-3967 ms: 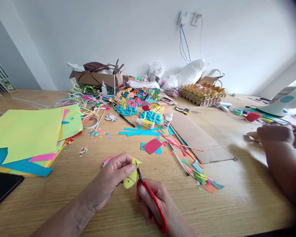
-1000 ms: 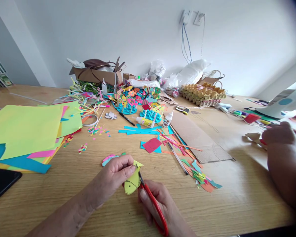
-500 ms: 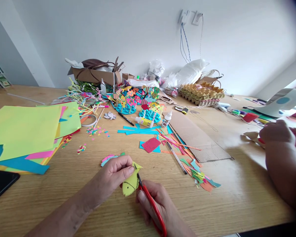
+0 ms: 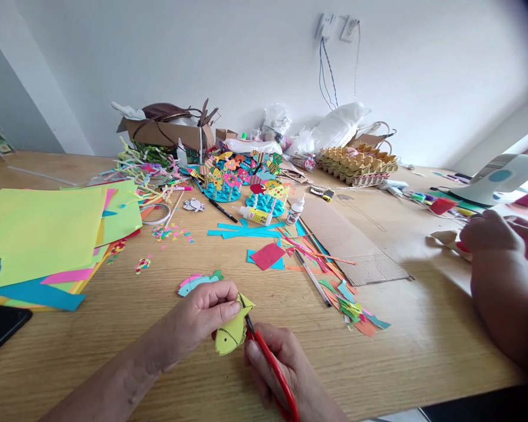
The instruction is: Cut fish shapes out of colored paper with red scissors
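The left hand (image 4: 213, 310) pinches a yellow-green paper fish (image 4: 229, 334) between thumb and fingers; the fish tilts, its dotted eye toward the lower left and its tail toward the upper right; it is held above the near part of a wooden counter (image 4: 180, 363). The right hand (image 4: 275, 357) has its fingers closed around the handles of red-handled scissors (image 4: 270, 360); the dark blades meet the fish near its tail. Just beyond the left hand, a blue paper fish (image 4: 198, 285) lies on the counter, overlapping a pink paper piece (image 4: 188, 281); farther off lie a red paper piece (image 4: 267, 256) on blue paper, a pen (image 4: 312, 279) beside colored scraps, and a flat cardboard sheet (image 4: 349, 243); a white glue bottle (image 4: 295, 211) stands near small paper fish on blue bases. At the left are large yellow-green sheets (image 4: 44, 234); at the far right, another person's hands (image 4: 495, 233) are above the counter.
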A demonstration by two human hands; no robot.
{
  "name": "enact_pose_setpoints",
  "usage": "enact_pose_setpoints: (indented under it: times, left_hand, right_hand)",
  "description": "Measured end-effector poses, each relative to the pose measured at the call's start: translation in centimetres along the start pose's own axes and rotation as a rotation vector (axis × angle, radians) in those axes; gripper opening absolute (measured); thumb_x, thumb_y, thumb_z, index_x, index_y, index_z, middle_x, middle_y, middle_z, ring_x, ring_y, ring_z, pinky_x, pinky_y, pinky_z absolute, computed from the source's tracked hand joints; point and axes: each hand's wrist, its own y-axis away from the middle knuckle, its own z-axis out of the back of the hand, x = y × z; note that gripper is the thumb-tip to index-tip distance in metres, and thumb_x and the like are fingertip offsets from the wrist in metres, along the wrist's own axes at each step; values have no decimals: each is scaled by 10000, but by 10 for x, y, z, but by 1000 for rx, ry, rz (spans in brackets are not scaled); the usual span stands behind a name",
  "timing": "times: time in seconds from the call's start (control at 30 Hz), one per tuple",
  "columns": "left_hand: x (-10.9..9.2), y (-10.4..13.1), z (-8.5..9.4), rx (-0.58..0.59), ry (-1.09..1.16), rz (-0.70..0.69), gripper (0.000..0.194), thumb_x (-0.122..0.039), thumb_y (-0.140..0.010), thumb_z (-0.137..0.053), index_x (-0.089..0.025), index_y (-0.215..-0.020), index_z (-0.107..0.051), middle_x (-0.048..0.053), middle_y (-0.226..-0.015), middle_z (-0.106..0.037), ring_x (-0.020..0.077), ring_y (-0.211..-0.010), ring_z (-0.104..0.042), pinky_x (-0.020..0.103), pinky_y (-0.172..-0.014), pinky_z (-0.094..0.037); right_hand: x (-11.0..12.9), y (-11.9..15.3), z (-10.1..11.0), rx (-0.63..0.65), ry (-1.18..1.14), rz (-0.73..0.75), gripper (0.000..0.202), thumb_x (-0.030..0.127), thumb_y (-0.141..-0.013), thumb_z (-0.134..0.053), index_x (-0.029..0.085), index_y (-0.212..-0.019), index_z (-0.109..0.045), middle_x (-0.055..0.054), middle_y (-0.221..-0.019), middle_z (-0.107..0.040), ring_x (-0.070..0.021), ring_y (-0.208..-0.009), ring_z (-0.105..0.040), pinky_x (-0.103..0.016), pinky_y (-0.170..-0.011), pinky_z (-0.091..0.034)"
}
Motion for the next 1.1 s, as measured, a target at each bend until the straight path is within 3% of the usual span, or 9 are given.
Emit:
enact_pose_setpoints:
  times: [0.47, 0.77, 0.93, 1.1]
  left_hand:
    - [3, 1, 8, 152, 34, 53, 217, -334, -776, -506, -184, -645, -421, -67, -598, -313, 96, -547, -260, 224, -491, -223]
    - [2, -1, 6, 143, -3, 88, 227, -346, -758, -503, -189, -624, -408, -67, -583, -334, 94, -528, -303, 221, -482, -244]
    - [2, -3, 4, 67, -90, 45, 192, -301, -773, -475, -189, -629, -413, -57, -607, -381, 107, -578, -358, 228, -542, -291]
    - [8, -6, 4, 57, -251, 17, 133, -251, -771, -460, -193, -656, -431, -53, -628, -392, 119, -608, -377, 233, -555, -295]
  right_hand:
    - [-1, 10, 4, 63, -6, -43, 549, 696, -774, -401, 188, -571, -378, 69, -411, -351, -33, -313, -269, -150, -294, -190]
    - [-4, 13, 8, 52, -61, -109, 529, 673, -792, -407, 188, -582, -389, 73, -410, -364, -36, -303, -296, -151, -295, -192]
    - [1, 15, 21, -45, -17, -134, 518, 672, -771, -430, 181, -608, -421, 64, -427, -389, -58, -354, -325, -178, -356, -235]
    - [15, 9, 26, -208, -57, 19, 327, 435, -693, -651, 168, -747, -470, 39, -628, -458, -93, -542, -384, -203, -488, -313]
